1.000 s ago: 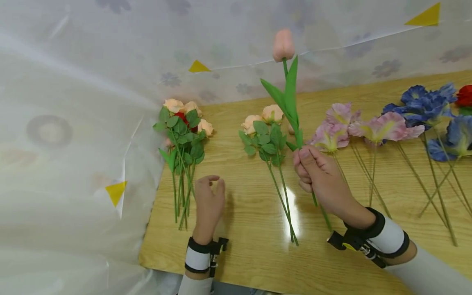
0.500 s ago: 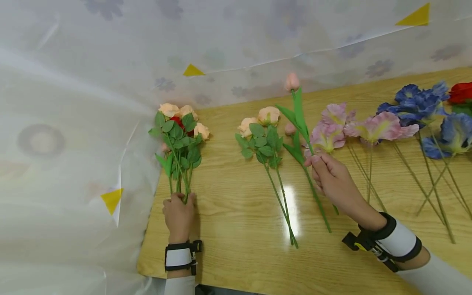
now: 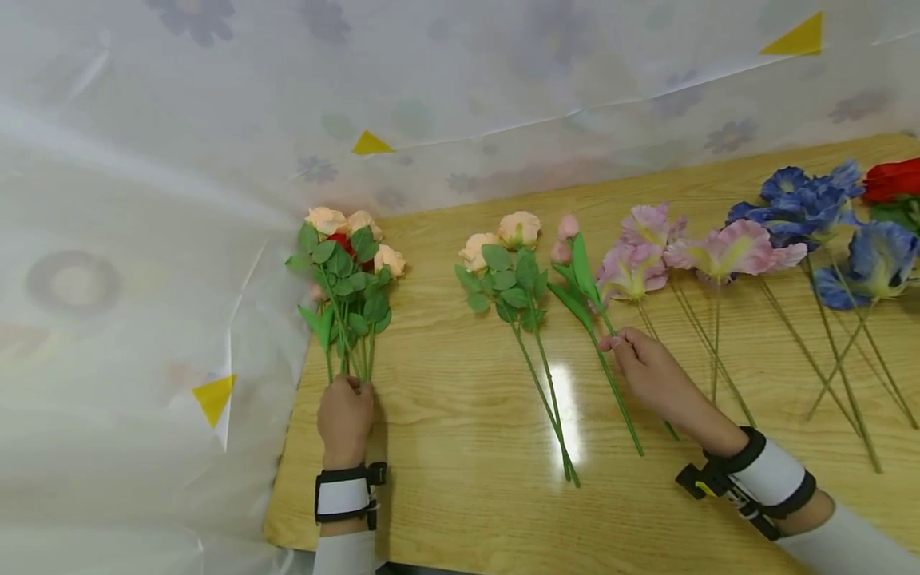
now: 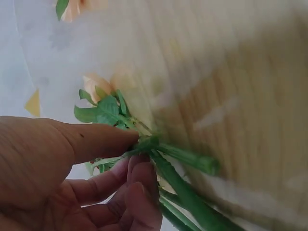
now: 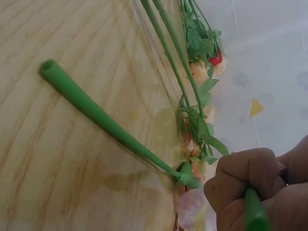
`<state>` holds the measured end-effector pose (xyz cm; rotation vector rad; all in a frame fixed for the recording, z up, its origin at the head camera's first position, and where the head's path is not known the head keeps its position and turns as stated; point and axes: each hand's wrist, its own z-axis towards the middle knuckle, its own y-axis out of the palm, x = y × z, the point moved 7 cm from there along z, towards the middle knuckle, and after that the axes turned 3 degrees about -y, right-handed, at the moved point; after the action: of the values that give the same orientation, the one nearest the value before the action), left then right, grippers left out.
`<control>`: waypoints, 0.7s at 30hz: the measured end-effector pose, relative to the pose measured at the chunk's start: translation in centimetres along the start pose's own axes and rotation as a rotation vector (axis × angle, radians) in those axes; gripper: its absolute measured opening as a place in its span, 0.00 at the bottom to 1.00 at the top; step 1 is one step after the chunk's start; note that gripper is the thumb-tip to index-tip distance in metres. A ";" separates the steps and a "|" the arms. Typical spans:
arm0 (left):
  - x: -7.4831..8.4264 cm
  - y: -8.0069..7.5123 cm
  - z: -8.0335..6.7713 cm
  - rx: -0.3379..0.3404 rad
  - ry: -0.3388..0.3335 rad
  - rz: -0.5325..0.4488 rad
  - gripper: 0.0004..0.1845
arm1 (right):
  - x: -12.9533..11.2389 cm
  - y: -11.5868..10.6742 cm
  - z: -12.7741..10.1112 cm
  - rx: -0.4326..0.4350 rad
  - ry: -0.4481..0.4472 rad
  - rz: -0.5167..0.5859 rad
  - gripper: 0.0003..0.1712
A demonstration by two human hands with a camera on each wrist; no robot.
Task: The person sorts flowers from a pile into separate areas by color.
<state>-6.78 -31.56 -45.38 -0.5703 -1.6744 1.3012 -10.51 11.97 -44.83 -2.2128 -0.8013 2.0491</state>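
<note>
My left hand grips the stems of a bunch of peach and red roses lying at the table's left edge. In the left wrist view, the thumb and fingers pinch the green stems. My right hand holds the stem of a pink tulip that lies flat on the table. In the right wrist view, the fingers curl round its green stem. A second tulip lies just left of it, its stem bare on the wood.
Two peach roses lie between my hands. Pink-purple flowers, blue flowers and a red one lie to the right on the wooden table. A white sheet with yellow triangles hangs at the left and back.
My right hand has lowered the pink tulip from upright down onto the table beside the other tulip. My left hand has moved left and taken hold of the rose bunch's stems.
</note>
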 end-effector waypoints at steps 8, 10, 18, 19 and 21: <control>-0.2 -0.7 -0.2 -0.014 -0.040 -0.214 0.18 | 0.5 0.5 0.3 -0.019 -0.022 -0.035 0.23; -0.5 -1.1 -0.2 0.003 -0.082 -0.278 0.21 | 0.6 0.6 0.4 -0.015 -0.039 -0.054 0.22; -0.4 -3.0 -0.5 0.219 -0.094 -0.333 0.26 | 0.7 1.0 0.1 -0.025 -0.026 -0.162 0.17; -0.3 -3.1 -0.6 0.227 -0.099 -0.349 0.25 | 0.6 1.1 0.0 -0.030 -0.028 -0.180 0.16; -0.2 -3.3 -0.8 0.242 -0.101 -0.376 0.25 | 0.5 1.2 -0.2 -0.039 -0.036 -0.205 0.14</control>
<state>-5.48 -32.46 -42.36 -0.0420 -1.5805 1.2434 -9.94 11.18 -45.66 -2.0208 -1.0329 1.9970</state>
